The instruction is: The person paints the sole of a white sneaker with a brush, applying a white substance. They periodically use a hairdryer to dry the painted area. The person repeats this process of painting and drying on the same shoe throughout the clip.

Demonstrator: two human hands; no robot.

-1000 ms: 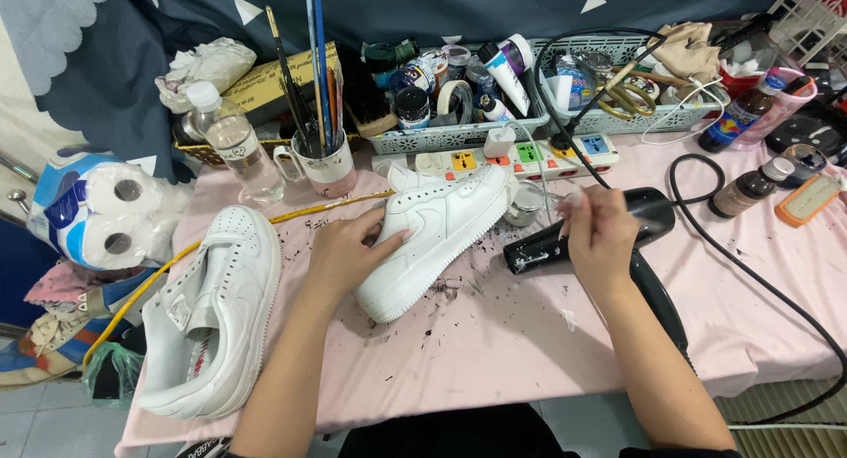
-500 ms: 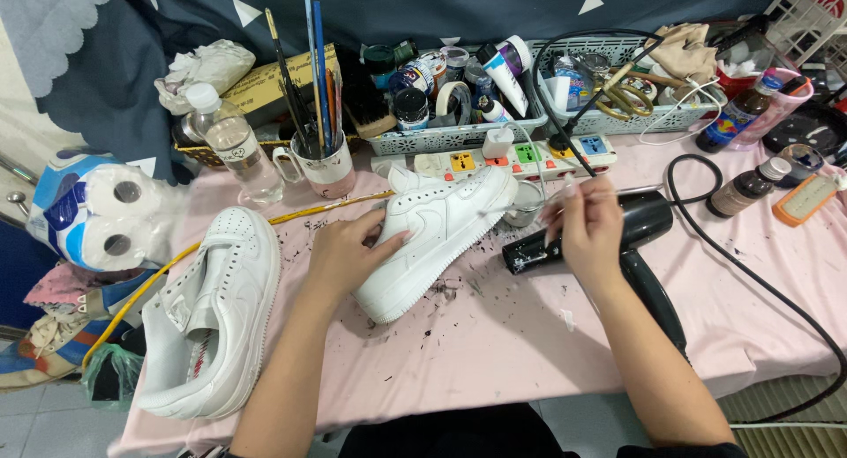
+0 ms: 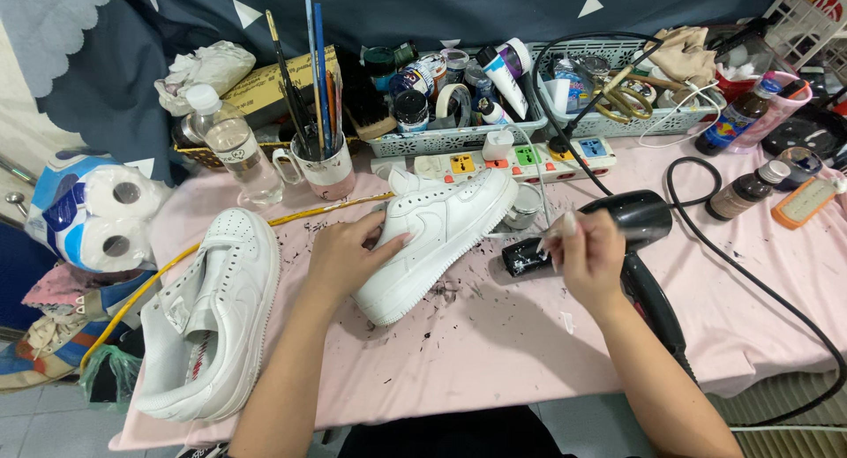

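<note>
White sneaker (image 3: 441, 237) under left hand (image 3: 348, 259): smooth leather-like upper, matt; rubbery sole noted. Second white sneaker (image 3: 216, 321): same finish, toe perforated. Pink tablecloth (image 3: 494, 352): matt cloth, flecked with dark shavings. Hair dryer (image 3: 640, 224): black plastic, slight gloss. Water bottle (image 3: 234, 149): clear plastic. Mug (image 3: 326, 171): glazed ceramic. Baskets (image 3: 459, 136): pale perforated plastic. Toilet rolls (image 3: 110, 215): paper, wrapped in glossy film.
</note>
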